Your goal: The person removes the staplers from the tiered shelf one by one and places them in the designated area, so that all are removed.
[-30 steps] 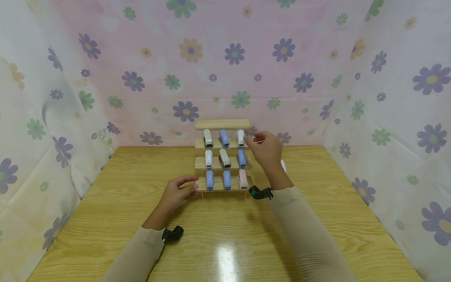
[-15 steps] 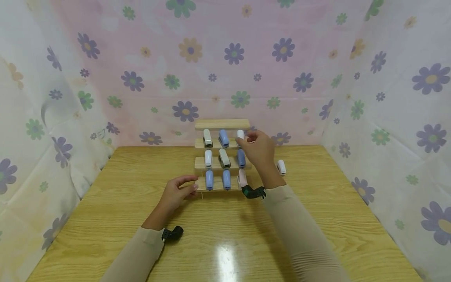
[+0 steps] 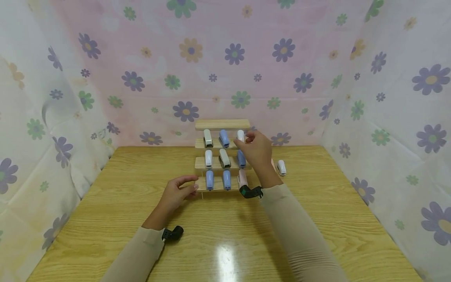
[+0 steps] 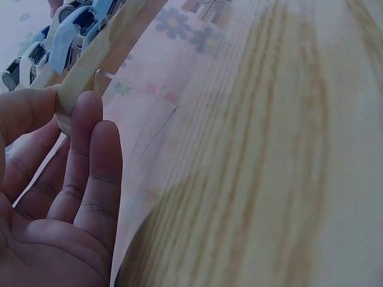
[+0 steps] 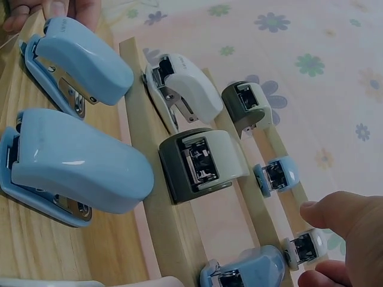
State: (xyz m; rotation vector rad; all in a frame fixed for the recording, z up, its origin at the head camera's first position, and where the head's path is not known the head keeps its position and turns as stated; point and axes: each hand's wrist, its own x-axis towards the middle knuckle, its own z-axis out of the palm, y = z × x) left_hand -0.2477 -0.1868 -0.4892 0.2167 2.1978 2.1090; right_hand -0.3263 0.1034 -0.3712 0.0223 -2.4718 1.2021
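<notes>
A tiered wooden stand (image 3: pixel 222 124) holds small staplers in rows. My left hand (image 3: pixel 179 191) grips the left end of its lowest shelf (image 4: pixel 78 84), thumb on one face and fingers on the other. My right hand (image 3: pixel 258 152) is at the right end of the third tier, its thumb (image 5: pixel 326 209) and fingers on either side of a white stapler (image 5: pixel 308 245). Left of that stapler stand a blue one (image 3: pixel 224 138) and a cream one (image 3: pixel 208 138). A blue stapler (image 3: pixel 241 158) sits just below the right hand, partly covered by it.
Lower tiers carry more staplers, among them a white one (image 3: pixel 208 158), a cream one (image 3: pixel 224 158) and a pink one (image 3: pixel 242 178). Another white stapler (image 3: pixel 281 167) lies on the wooden table (image 3: pixel 317 219), right of the stand. Flowered cloth (image 3: pixel 211 58) encloses the back and sides.
My right hand has moved left from beside the white stapler to around it, uncovering the loose white stapler on the table. My left hand has stayed on the lowest shelf.
</notes>
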